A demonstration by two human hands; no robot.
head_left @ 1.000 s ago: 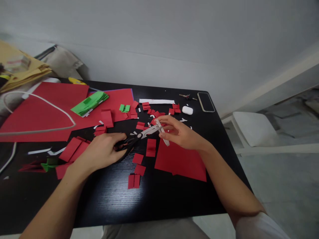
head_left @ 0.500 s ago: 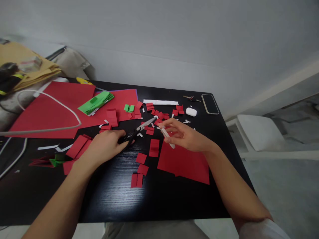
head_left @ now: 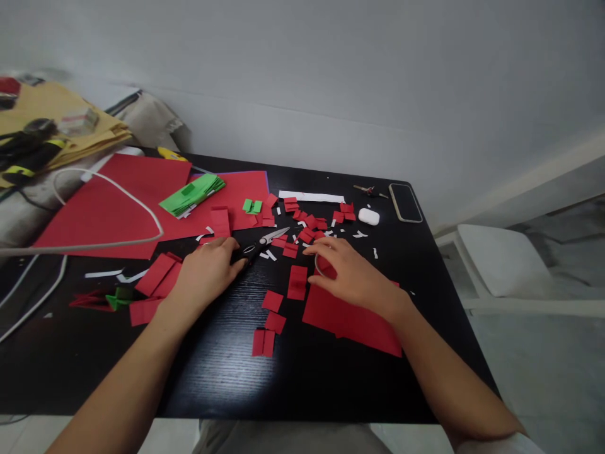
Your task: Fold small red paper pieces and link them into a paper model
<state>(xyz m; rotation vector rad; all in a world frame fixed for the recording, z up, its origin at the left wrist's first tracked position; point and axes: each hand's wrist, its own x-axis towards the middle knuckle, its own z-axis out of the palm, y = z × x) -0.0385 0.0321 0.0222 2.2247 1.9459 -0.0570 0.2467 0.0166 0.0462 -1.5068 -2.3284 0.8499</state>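
A pair of scissors with black handles lies on the dark table, blades toward the back right. My left hand rests at the handles, thumb and index finger spread apart; part of the handles is hidden beside the thumb. My right hand curls over a ring-shaped roll of tape, fingers and thumb on either side of its edge, above a red paper sheet. Small folded red paper pieces and white scraps lie between and beyond my hands.
Large red sheets carry a green paper stack at left. A white cable loops over them. A white strip, keys, a white earbud case and a phone lie toward the back. A white chair stands right.
The scissors have come down flat onto the table, and my left hand's fingers have loosened around the handles. My right hand has turned the tape roll from edge-on so its ring shape shows.
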